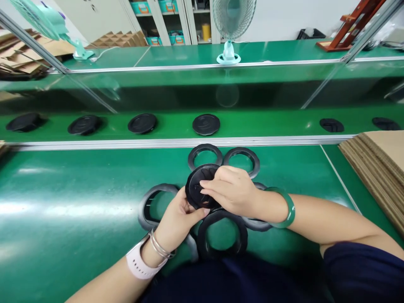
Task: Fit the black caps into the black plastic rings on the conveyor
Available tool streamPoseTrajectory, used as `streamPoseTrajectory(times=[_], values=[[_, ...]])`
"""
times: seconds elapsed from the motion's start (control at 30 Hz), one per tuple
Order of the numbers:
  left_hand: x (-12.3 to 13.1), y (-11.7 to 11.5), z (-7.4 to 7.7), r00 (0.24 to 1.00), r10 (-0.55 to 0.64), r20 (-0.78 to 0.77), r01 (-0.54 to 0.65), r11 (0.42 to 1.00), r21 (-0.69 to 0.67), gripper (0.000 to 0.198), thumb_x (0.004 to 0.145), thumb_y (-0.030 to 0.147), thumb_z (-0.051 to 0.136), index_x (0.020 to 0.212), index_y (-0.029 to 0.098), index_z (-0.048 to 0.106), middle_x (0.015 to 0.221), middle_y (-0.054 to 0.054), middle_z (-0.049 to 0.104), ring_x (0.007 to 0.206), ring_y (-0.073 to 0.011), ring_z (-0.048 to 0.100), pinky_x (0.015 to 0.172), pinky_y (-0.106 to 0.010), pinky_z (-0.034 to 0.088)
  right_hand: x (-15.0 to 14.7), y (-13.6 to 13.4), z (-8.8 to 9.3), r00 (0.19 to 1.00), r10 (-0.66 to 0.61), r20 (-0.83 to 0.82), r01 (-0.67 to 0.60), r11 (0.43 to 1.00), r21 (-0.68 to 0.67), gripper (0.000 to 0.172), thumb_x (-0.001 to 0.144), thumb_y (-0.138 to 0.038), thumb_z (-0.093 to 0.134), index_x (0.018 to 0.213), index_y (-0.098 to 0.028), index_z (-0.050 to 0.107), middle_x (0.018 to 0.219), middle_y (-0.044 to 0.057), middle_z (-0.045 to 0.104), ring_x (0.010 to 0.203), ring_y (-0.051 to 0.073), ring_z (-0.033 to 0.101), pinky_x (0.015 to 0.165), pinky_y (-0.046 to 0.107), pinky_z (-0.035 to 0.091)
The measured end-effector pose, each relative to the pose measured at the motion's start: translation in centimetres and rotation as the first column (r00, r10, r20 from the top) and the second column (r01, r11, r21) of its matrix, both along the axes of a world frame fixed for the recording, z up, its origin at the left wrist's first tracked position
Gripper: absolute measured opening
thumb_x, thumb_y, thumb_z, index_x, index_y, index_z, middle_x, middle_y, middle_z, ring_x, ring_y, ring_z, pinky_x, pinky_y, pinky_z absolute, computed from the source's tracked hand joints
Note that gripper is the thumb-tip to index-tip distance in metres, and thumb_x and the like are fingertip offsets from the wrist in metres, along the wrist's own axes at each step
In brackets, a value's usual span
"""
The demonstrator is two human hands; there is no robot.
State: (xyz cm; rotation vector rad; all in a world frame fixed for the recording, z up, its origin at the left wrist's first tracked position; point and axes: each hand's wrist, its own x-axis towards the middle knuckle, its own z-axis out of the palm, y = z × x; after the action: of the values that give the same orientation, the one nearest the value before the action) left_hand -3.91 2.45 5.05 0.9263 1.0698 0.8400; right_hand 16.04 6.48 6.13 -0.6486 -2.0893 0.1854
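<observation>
A round black plastic part (196, 194), dish-like with a raised rim, is held tilted above the green table. My left hand (178, 219) grips its lower left edge, thumb in front and fingers behind. Over its face, my right hand (232, 189) is closed, its fingertips together at the middle of the part; whatever they may pinch is hidden. Around and below lie several black rings: one ring (222, 248) nearest my body, a grey-black ring (147, 208) on the left, a ring (205, 147) and another ring (252, 158) behind. My right forearm partly covers one more ring (259, 224).
Beyond a metal rail (158, 143), a green conveyor belt (268, 126) carries several black round parts, including a black disc (206, 124). Stacked cardboard (375, 168) stands at the right. A fan (233, 21) sits on the far shelf behind a clear panel.
</observation>
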Motion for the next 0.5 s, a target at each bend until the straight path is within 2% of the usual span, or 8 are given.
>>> streamPoseTrajectory(times=[0.13, 0.23, 0.37, 0.5], values=[[-0.34, 0.6, -0.29, 1.0, -0.008, -0.012, 0.009, 1.0, 0.021, 0.061, 0.07, 0.019, 0.088, 0.118, 0.017, 0.051, 0.084, 0.002, 0.072, 0.069, -0.0111, 0.067, 0.068, -0.022, 0.058, 0.02, 0.78, -1.22, 0.988, -0.041, 0.15, 0.037, 0.999, 0.025, 0.023, 0.11, -0.021, 0.051, 0.099, -0.014, 0.07, 0.08, 0.005, 0.052, 0.067, 0.02, 0.046, 0.06, 0.03, 0.037], [-0.4, 0.79, -0.33, 1.0, -0.019, -0.018, 0.019, 1.0, 0.018, 0.06, 0.07, 0.02, 0.087, 0.118, 0.017, 0.051, 0.084, 0.001, 0.072, 0.068, -0.0111, 0.066, 0.068, -0.022, 0.058, 0.06, 1.13, -1.3, 0.973, -0.032, 0.23, 0.023, 0.999, 0.042, 0.027, 0.11, -0.02, 0.05, 0.094, -0.014, 0.069, 0.078, 0.004, 0.05, 0.067, 0.02, 0.045, 0.06, 0.03, 0.036], [-0.3, 0.81, -0.16, 0.999, -0.009, -0.032, 0.009, 1.0, 0.018, 0.065, 0.068, 0.02, 0.088, 0.121, 0.016, 0.05, 0.086, -0.001, 0.072, 0.068, -0.0134, 0.067, 0.067, -0.025, 0.058, 0.13, 1.13, -1.19, 0.967, -0.024, 0.253, 0.0, 0.996, 0.095, 0.037, 0.112, -0.018, 0.038, 0.091, -0.014, 0.069, 0.075, 0.004, 0.05, 0.065, 0.02, 0.043, 0.057, 0.031, 0.035], [-0.26, 0.89, -0.03, 0.999, -0.01, -0.041, 0.011, 1.0, 0.022, 0.061, 0.067, 0.019, 0.087, 0.117, 0.017, 0.051, 0.08, 0.001, 0.071, 0.065, -0.0145, 0.067, 0.065, -0.026, 0.059, 0.2, 1.09, -1.31, 0.968, -0.009, 0.253, -0.024, 0.991, 0.129, 0.035, 0.111, -0.014, 0.037, 0.094, -0.013, 0.068, 0.075, 0.004, 0.05, 0.065, 0.02, 0.042, 0.056, 0.032, 0.035]])
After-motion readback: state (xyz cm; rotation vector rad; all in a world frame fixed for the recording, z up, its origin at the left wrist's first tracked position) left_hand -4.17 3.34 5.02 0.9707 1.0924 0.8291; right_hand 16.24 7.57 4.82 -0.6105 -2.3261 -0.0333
